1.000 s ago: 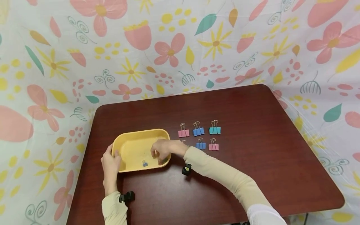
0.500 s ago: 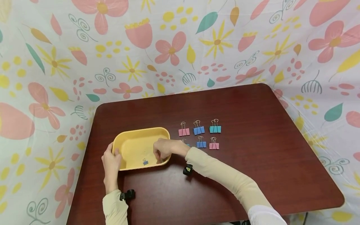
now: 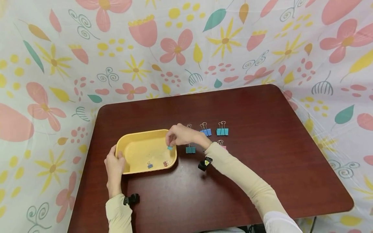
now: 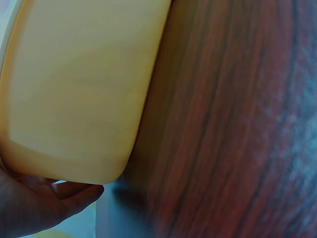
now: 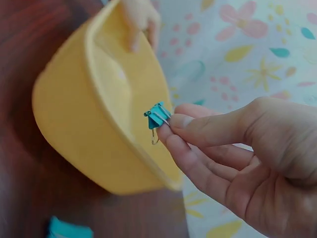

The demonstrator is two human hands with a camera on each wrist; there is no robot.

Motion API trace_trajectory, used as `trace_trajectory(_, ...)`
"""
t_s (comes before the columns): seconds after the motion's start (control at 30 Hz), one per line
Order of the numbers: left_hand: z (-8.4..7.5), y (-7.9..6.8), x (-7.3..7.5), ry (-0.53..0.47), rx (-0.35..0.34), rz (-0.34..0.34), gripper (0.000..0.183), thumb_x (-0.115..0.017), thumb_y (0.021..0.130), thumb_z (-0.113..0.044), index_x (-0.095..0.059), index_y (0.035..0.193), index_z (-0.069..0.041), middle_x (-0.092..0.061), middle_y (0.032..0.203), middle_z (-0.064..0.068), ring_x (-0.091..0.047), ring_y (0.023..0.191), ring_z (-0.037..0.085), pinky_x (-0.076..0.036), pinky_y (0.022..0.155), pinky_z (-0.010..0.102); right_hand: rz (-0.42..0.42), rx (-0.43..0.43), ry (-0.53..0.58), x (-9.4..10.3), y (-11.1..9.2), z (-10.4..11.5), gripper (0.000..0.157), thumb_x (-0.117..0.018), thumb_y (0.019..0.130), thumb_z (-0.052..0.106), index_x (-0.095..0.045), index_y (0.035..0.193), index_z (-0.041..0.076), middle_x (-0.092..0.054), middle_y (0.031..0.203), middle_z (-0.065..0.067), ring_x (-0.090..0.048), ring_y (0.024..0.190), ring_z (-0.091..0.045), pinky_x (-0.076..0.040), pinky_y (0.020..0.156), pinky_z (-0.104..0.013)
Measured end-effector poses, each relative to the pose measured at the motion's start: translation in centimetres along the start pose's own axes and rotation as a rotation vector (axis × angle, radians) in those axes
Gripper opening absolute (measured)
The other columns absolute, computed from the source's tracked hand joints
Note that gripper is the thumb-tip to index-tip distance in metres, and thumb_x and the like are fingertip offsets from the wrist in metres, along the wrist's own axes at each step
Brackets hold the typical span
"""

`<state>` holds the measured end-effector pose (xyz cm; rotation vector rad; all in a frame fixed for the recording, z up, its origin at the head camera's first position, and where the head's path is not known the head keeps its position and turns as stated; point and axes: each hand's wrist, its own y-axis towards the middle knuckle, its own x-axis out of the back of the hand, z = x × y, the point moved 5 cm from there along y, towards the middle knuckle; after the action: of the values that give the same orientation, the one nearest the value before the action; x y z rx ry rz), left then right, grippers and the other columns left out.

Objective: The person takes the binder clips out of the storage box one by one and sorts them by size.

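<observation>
My left hand (image 3: 114, 166) grips the left end of a yellow plastic bin (image 3: 137, 147), thumb over the rim; the left wrist view shows its fingers (image 4: 81, 198) against the bin's outside. My right hand (image 3: 182, 135) is at the bin's right rim. Between thumb and fingertips it pinches a small teal binder clip (image 5: 157, 116) by a wire handle, seen closely in the right wrist view. Inside the bin lie a small blue binder clip (image 3: 150, 165) and a small reddish one (image 3: 166, 163).
Larger binder clips stand in two rows right of the bin: blue (image 3: 206, 132), teal (image 3: 222, 131) and dark teal (image 3: 190, 149) show. The right hand and forearm partly cover others. A floral cloth (image 3: 175, 74) hangs behind the brown table (image 3: 262, 155).
My right hand has risen from the bin's floor to its right rim, bringing up the small teal binder clip. The reddish clip is uncovered. The left hand stays on the bin.
</observation>
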<state>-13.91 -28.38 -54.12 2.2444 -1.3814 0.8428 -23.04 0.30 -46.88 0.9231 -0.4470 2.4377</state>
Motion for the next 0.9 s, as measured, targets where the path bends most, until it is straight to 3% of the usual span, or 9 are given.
trace_trajectory(0.17, 0.0, 0.2, 0.0, -0.002, -0.003, -0.003, 0.043, -0.045, 0.102, -0.011, -0.055, 0.143, -0.005, -0.062, 0.131, 0.03, -0.058, 0.109, 0.049, -0.047, 0.09, 0.06, 0.0, -0.044, 0.016, 1.9, -1.7, -0.7, 0.011, -0.076, 0.087, 0.002, -0.077, 0.085, 0.013, -0.076, 0.083, 0.005, -0.069, 0.074, -0.005, -0.054, 0.069, -0.023)
trace_trajectory(0.33, -0.1, 0.3, 0.0, 0.002, 0.01, 0.003, 0.043, -0.045, 0.103, -0.012, -0.055, 0.144, -0.006, -0.062, 0.132, 0.029, -0.058, 0.109, 0.047, -0.047, 0.089, 0.059, 0.067, -0.095, -0.003, 2.2, -3.1, -1.4, 0.016, -0.072, 0.086, -0.002, -0.077, 0.083, 0.013, -0.074, 0.078, 0.004, -0.066, 0.07, -0.007, -0.052, 0.068, -0.024)
trace_trajectory(0.6, -0.1, 0.1, 0.0, -0.002, 0.031, 0.019, 0.043, -0.045, 0.103, -0.011, -0.054, 0.145, -0.007, -0.061, 0.133, 0.029, -0.059, 0.11, 0.046, -0.048, 0.09, 0.057, 0.206, -0.171, -0.006, -1.0, -4.1, -2.7, 0.028, -0.06, 0.076, -0.017, -0.075, 0.078, 0.006, -0.072, 0.069, -0.001, -0.059, 0.059, -0.004, -0.047, 0.058, -0.019)
trace_trajectory(0.9, -0.1, 0.1, 0.0, 0.002, 0.041, 0.019, 0.043, -0.045, 0.103, -0.012, -0.054, 0.145, -0.008, -0.062, 0.131, 0.029, -0.059, 0.109, 0.045, -0.048, 0.089, 0.057, 0.218, -0.222, -0.045, -3.9, -4.1, -4.0, 0.021, -0.068, 0.077, -0.014, -0.076, 0.077, 0.005, -0.069, 0.066, 0.004, -0.056, 0.059, -0.004, -0.043, 0.054, -0.019)
